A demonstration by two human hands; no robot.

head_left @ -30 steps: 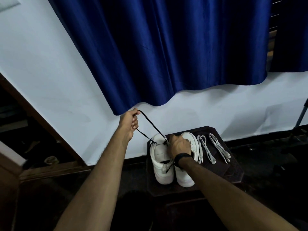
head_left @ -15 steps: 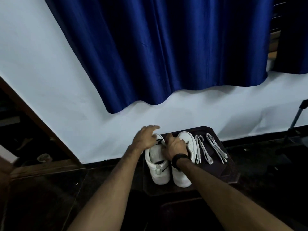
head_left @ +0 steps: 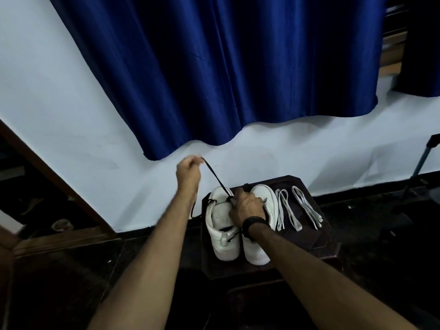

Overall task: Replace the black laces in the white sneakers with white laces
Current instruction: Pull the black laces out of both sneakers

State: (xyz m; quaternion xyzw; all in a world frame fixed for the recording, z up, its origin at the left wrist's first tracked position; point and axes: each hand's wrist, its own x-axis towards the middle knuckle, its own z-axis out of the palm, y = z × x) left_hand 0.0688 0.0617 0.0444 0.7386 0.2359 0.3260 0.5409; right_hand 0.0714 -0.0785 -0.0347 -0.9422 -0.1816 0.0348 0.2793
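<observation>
a: what is being done to the left sneaker?

b: the black lace is being pulled out of it. one end is pinched in the curled fingers of the left hand, which is held up high and to the left. the lace is stretched tight in a line from that hand down to the front holes of the shoe.

a: why is it held so high?

b: it looks like the lace is meant to slide up and out of a hole. a long pull is needed for a long lace.

a: and the right hand?

b: it is laid over the middle of the two shoes, with the fingers curled down at the holes where the lace comes out. the shoe seems to be kept from lifting that way. whether the lace is also pinched there cannot be told, as the fingertips are hidden.

a: where are the shoes?

b: they are set side by side, touching, on a small dark table by the wall. the right sneaker is partly covered by the wrist.

a: is much left to be done?

b: yes, it seems so. some black lace is seen low on the left shoe too. the white laces are laid in folded strips on the table, just right of the shoes, close enough to be picked up soon. they are not yet used.
</observation>
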